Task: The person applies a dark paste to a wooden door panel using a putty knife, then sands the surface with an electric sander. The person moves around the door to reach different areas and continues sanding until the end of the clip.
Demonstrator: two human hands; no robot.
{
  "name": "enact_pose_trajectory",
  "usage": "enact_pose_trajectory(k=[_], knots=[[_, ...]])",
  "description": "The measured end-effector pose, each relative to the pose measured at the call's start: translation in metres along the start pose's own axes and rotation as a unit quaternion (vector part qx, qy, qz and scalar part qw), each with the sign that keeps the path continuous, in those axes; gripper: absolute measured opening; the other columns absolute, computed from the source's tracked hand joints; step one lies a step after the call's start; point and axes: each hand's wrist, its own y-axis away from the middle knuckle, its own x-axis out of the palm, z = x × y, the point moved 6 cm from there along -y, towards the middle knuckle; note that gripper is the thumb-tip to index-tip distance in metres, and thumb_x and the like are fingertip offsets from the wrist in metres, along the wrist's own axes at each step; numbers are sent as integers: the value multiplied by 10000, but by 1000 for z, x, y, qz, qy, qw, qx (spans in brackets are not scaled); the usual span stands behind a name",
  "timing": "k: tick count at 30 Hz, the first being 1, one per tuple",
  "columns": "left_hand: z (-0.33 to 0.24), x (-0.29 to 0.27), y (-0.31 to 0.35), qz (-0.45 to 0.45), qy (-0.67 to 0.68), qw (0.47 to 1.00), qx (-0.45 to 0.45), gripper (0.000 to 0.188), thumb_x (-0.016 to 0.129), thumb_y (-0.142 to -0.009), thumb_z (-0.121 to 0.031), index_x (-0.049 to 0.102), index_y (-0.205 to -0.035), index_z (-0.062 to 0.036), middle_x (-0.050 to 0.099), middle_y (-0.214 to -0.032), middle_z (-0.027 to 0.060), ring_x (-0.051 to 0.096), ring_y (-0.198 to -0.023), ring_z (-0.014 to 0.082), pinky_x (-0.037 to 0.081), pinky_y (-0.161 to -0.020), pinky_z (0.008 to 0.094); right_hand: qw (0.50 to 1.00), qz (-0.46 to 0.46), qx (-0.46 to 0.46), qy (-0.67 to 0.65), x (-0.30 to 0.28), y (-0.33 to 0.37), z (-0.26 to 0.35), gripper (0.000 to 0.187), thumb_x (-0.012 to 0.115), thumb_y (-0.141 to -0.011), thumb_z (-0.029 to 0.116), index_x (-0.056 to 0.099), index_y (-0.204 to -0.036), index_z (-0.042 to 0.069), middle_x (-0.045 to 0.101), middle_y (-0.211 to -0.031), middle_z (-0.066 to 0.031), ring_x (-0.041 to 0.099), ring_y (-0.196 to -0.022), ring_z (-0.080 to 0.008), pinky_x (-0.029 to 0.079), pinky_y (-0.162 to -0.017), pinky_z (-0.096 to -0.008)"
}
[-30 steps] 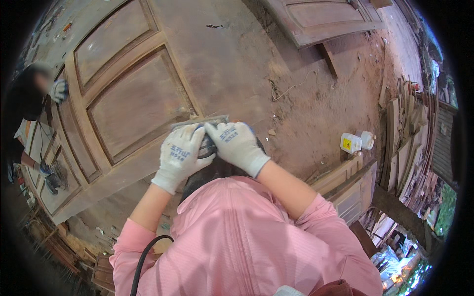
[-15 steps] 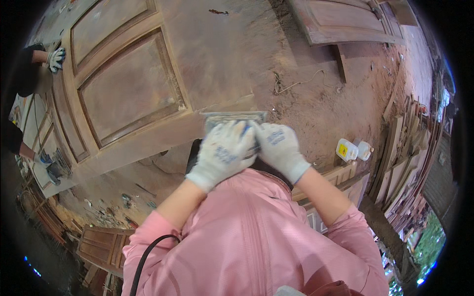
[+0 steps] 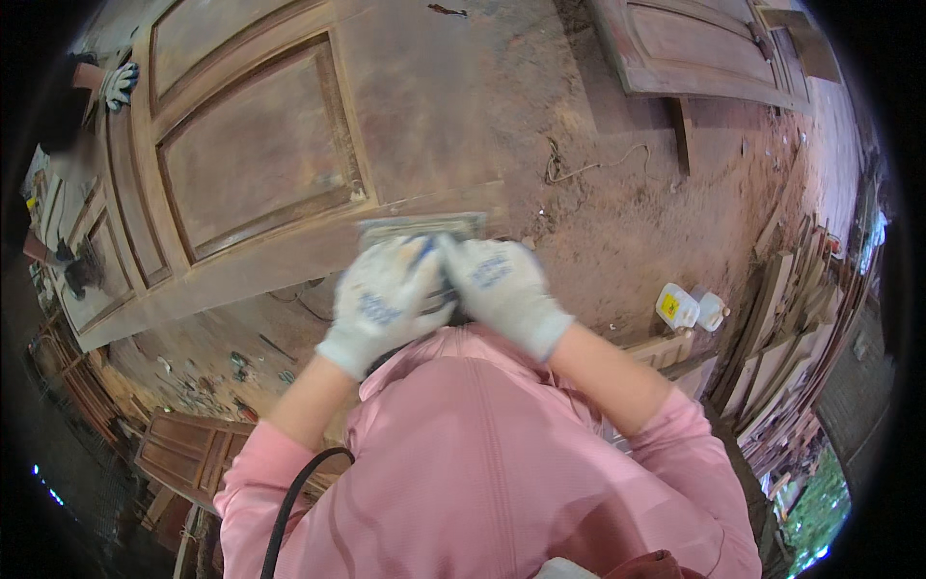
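Note:
My left hand [image 3: 384,297] and my right hand [image 3: 503,288], both in white knit gloves with blue print, are closed side by side on a sander [image 3: 422,226]. Its flat rectangular pad shows beyond my fingers, while the body is mostly hidden under the gloves. The pad rests on the near edge of a panelled wooden door [image 3: 289,251] that lies flat before me. Dusty, reddish-brown wood covers the door's recessed panels. A black cable [image 3: 289,497] runs beside my left arm.
At far left, another person's gloved hand [image 3: 119,87] rests on the door. A second door [image 3: 694,48] lies at upper right. Two white plastic jugs [image 3: 678,305] stand on the dirt floor, near stacked boards [image 3: 772,338]. Scattered debris [image 3: 241,367] lies at lower left.
Both hands and the sander have slid left along the door's near edge. The view has shifted slightly. The other person's lower hand has moved left.

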Motion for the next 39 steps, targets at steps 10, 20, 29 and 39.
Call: enact_pose_trajectory(k=[10,20,29,39], knots=[[-18,7,-32,-29,51,997,55,593,839,-782,-419,688,-1257,-97,689,-1287,131,680,-1185,330,539,-1022,478,994,49,82,53,-8,14,-38,469,698,-886,229,606,-1315,64,744,-1082,-131,752,-997,-305,595,-857,-443],[85,-42,70,-2,-34,996,-85,667,899,-719,-436,682,-1264,-120,690,-1277,127,687,-1167,329,559,-990,466,996,20,-87,18,15,-83,98,236,576,-988,176,639,-1183,59,749,-989,-122,766,-921,-278,590,-750,-417],[-5,2,-15,-26,45,999,9,613,855,-776,-434,682,-1263,-105,680,-1296,131,681,-1166,343,553,-1000,468,998,31,38,33,-8,-2,-16,176,593,-983,229,615,-1115,115,761,-949,-117,773,-862,-298,599,-722,-442],[0,4,25,-19,38,999,-8,569,886,-734,-407,735,-1167,-70,717,-1211,161,724,-1103,367,575,-988,479,995,96,7,27,11,5,17,227,585,-989,221,607,-1166,79,743,-916,-126,766,-837,-298,589,-702,-437]])
